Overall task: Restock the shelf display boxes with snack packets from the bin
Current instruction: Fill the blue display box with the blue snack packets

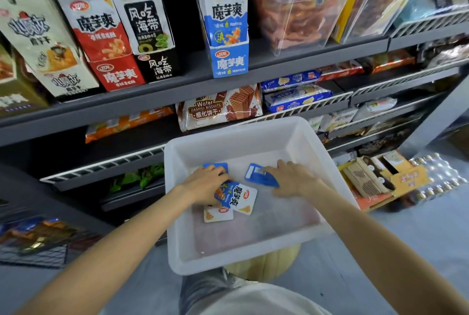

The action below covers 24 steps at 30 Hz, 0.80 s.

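The left hand (206, 182) clutches several blue packets (234, 196); the right hand (291, 177) pinches one blue packet (260, 176) in the bin (253, 134). The slick, loosely fanned packets could slip free when lifted.

On the upper shelf, the tall blue-and-white cardboard display box (228, 35) and the red-and-white cardboard display box (101, 43) to its left both read 魔芋爽; the black-and-white box (149, 35) between them reads 风吃海带. Below, the brown wafer bag (218, 109) reads "Wafer JIASHILI BISCUITS 威化饼干".
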Each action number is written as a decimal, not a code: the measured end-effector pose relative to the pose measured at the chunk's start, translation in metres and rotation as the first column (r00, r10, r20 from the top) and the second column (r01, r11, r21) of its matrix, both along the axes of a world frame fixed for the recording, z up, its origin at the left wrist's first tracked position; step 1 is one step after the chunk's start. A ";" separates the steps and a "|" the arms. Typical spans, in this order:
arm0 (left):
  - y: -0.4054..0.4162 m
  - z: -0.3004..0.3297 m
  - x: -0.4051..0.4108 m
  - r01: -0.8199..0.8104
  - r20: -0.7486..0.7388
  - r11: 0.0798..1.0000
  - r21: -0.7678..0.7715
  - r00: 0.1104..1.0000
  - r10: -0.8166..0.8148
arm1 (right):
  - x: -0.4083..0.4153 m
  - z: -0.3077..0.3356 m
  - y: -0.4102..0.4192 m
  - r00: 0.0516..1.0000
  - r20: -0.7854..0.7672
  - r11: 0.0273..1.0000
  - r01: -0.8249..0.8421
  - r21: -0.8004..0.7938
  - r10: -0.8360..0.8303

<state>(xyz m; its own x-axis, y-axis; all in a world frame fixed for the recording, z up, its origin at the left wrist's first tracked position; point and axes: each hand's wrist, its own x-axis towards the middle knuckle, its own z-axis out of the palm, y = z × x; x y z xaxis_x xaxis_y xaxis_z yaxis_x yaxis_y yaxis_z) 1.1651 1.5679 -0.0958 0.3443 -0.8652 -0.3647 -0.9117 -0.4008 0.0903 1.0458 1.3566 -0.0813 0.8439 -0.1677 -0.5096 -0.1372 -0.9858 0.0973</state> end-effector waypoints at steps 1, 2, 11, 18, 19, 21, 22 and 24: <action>0.000 0.001 0.000 -0.006 0.000 1.000 0.005 1.000 0.006 | 0.002 0.001 0.002 0.999 0.052 1.000 0.016 0.005 -0.016; 0.000 0.001 -0.001 0.001 0.003 1.000 0.006 1.000 -0.001 | 0.004 0.003 0.004 0.994 0.104 1.000 0.024 -0.005 -0.024; 0.000 0.004 0.000 -0.061 0.030 0.998 0.029 0.998 0.060 | -0.004 0.032 -0.010 0.876 0.326 0.908 0.239 0.345 -0.354; 0.009 0.041 0.005 -0.692 -0.683 0.617 -0.374 0.656 0.322 | -0.026 0.092 -0.018 0.647 0.233 0.417 0.145 0.897 -0.726; 0.010 0.049 0.006 -0.784 -0.772 0.491 -0.381 0.562 0.297 | -0.028 0.099 -0.019 0.648 0.220 0.383 0.119 0.916 -0.729; 0.011 0.066 0.009 -0.848 -0.828 0.330 -0.414 0.501 0.250 | -0.028 0.107 -0.023 0.611 0.286 0.427 0.095 0.899 -0.739; 0.010 0.075 0.010 -0.856 -0.836 0.277 -0.436 0.499 0.228 | -0.025 0.110 -0.025 0.573 0.342 0.477 0.100 0.873 -0.745; 0.008 0.090 0.012 -0.861 -0.844 0.192 -0.472 0.504 0.184 | -0.019 0.113 -0.026 0.478 0.419 0.527 0.114 0.842 -0.772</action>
<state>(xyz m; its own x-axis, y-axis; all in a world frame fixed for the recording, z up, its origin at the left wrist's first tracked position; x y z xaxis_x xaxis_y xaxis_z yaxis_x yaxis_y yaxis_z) 1.1774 1.5760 -0.0056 0.8907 -0.4540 0.0246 -0.1076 -0.1580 0.9816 1.0263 1.3310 0.0314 0.8282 -0.5591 0.0385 -0.2631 -0.4486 -0.8541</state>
